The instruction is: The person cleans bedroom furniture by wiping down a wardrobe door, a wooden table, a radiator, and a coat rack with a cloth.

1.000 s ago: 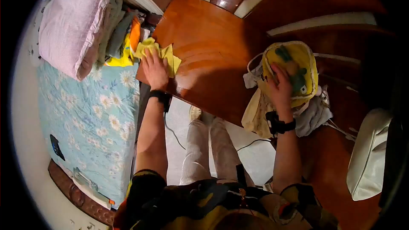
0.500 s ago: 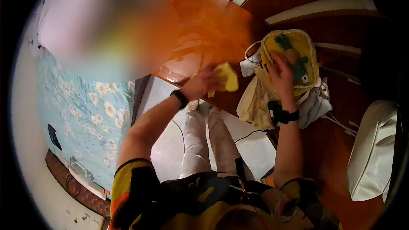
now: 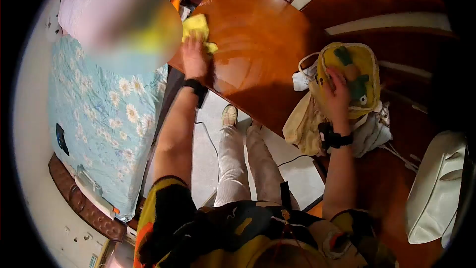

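My left hand [image 3: 195, 58] lies flat with its fingers stretched over the lower part of a yellow cloth [image 3: 196, 26], which is on the left edge of the brown wooden tabletop [image 3: 253, 34]. At the right, my right hand [image 3: 337, 94] rests with fingers apart on the near left side of a yellow bag [image 3: 367, 54] with green and tan figures on it. Cream fabric [image 3: 302, 126] hangs beside the bag, and grey cloth [image 3: 372, 134] lies below it.
Left of the table is a bed with a blue flowered sheet [image 3: 114, 99], a pink folded quilt [image 3: 74, 5] and a dark object [image 3: 61, 139]. A white bag [image 3: 434, 193] lies at the far right. A cable runs across the floor near my feet.
From a second ago, my left hand and the yellow cloth swept right to the table's front edge, then returned to the left edge. My right hand stayed on the yellow bag.
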A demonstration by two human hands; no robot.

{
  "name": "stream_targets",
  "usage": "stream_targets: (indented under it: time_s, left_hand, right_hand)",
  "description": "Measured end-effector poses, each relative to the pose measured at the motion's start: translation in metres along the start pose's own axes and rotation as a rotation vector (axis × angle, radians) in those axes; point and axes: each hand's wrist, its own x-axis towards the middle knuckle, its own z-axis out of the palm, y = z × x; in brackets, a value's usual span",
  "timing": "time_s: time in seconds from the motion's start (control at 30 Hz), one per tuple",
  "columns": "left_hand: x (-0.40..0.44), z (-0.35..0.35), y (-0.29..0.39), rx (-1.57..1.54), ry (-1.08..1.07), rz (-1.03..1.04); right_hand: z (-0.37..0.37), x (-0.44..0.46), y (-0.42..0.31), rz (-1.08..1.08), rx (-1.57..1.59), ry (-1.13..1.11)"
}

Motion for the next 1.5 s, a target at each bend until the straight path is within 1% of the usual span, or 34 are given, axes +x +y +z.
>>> stream_targets:
  time_s: [0.07,0.13,0.17,0.2,0.27,0.33,0.37,0.4,0.43,0.47,0.53,0.6,0.67,0.7,0.73,0.77,0.8,0.83,0.87,0.9,0.93,0.97,1.0,1.07,1.13,1.17,1.2,1.23,1.27,1.33,1.37,1.4,1.43,1.5]
  left_hand:
    - [-0.03,0.017,0.044,-0.027,-0.122,0.198]
    - [-0.053,0.009,0.109,-0.171,-0.276,0.201]
    - [-0.064,0.017,0.129,-0.14,-0.316,0.294]
    - [-0.074,0.025,0.143,-0.109,-0.36,0.386]
    - [-0.079,0.022,0.168,-0.288,-0.514,0.52]
    - [-0.067,0.032,0.157,-0.207,-0.45,0.585]
    - [-0.056,0.037,0.143,0.07,-0.427,0.563]
    - [-0.038,0.027,0.128,0.026,-0.413,0.356]
    - [-0.02,0.018,0.108,0.115,-0.29,0.279]
    - [0.0,0.002,0.084,0.353,-0.466,0.122]
    - [0.01,0.009,0.021,0.342,-0.081,0.003]
    - [0.002,0.005,-0.008,0.329,-0.019,-0.079]
    - [-0.022,0.005,0.004,0.306,-0.072,-0.106]
    - [-0.036,-0.004,0.032,0.327,-0.093,-0.057]
    - [-0.05,-0.006,0.059,0.197,-0.137,-0.06]
    - [-0.068,-0.009,0.083,0.136,-0.239,0.094]
    - [-0.085,0.009,0.106,0.146,-0.307,0.141]
    - [-0.091,0.012,0.132,0.023,-0.315,0.174]
    - [-0.104,0.015,0.154,0.061,-0.473,0.288]
    - [-0.113,0.026,0.176,-0.033,-0.53,0.321]
    - [-0.126,0.022,0.188,-0.144,-0.417,0.469]
    - [-0.138,0.036,0.193,-0.08,-0.476,0.555]
    - [-0.136,0.021,0.193,-0.041,-0.587,0.699]
    - [-0.139,0.016,0.174,-0.266,-0.49,0.657]
    - [-0.121,-0.009,0.143,-0.082,-0.495,0.578]
    - [-0.104,-0.007,0.117,-0.12,-0.596,0.401]
    - [-0.098,-0.011,0.094,0.036,-0.521,0.308]
    - [-0.093,-0.022,0.071,0.076,-0.383,0.207]
    - [-0.075,-0.031,0.052,0.154,-0.397,0.085]
    - [-0.048,-0.035,0.01,0.158,-0.274,-0.067]
    - [-0.037,-0.022,-0.019,0.287,-0.173,-0.041]
    - [-0.023,-0.028,-0.028,0.359,-0.181,-0.091]
    - [-0.015,-0.027,-0.041,0.257,-0.11,-0.105]
    - [0.001,-0.027,-0.056,0.085,0.032,-0.189]
  right_hand:
    - [0.006,-0.002,-0.013,0.052,0.004,0.044]
    - [0.008,-0.002,-0.012,0.049,-0.032,0.049]
    - [0.009,-0.001,-0.012,0.048,-0.068,0.048]
    - [0.009,0.001,-0.014,0.048,-0.073,0.046]
    - [0.009,0.004,-0.015,0.131,-0.149,0.003]
    - [0.015,0.014,0.0,0.137,-0.153,-0.001]
    - [0.015,0.015,0.007,0.137,-0.152,0.002]
    - [0.011,0.014,0.008,0.149,-0.162,0.0]
    - [0.009,0.017,0.005,0.182,-0.087,-0.023]
    - [0.007,0.02,0.002,0.211,-0.009,-0.045]
    - [0.003,0.021,0.001,0.222,0.074,-0.058]
    - [0.0,0.021,0.002,0.235,0.162,-0.063]
    - [0.002,0.021,0.004,0.214,0.131,-0.059]
    - [0.003,0.018,0.004,0.209,0.138,-0.058]
    - [0.002,0.016,0.002,0.224,0.097,-0.053]
    - [0.005,0.018,0.0,0.225,0.067,-0.051]
    - [0.009,0.018,0.005,0.243,0.111,-0.06]
    - [0.009,0.017,0.011,0.261,0.155,-0.071]
    - [0.007,0.016,0.013,0.203,0.104,-0.088]
    - [0.005,0.017,0.014,0.145,0.047,-0.098]
    - [0.004,0.019,0.012,0.121,0.058,-0.1]
    - [0.003,0.019,0.012,0.183,0.081,-0.109]
    - [0.002,0.02,0.012,0.247,0.102,-0.12]
    - [0.001,0.022,0.015,0.207,0.075,-0.137]
    - [0.0,0.019,0.013,0.191,0.043,-0.155]
    - [-0.002,0.019,0.01,0.223,0.089,-0.15]
    - [-0.002,0.02,0.006,0.254,0.133,-0.148]
    - [-0.002,0.02,0.006,0.249,0.136,-0.153]
    - [-0.001,0.02,0.006,0.244,0.085,-0.15]
    - [-0.001,0.022,0.004,0.241,0.029,-0.132]
    - [-0.002,0.02,-0.001,0.278,0.076,-0.136]
    - [-0.002,0.018,-0.003,0.318,0.124,-0.133]
    - [-0.001,0.016,0.002,0.328,0.119,-0.112]
    - [0.006,0.014,0.006,0.253,0.119,-0.077]
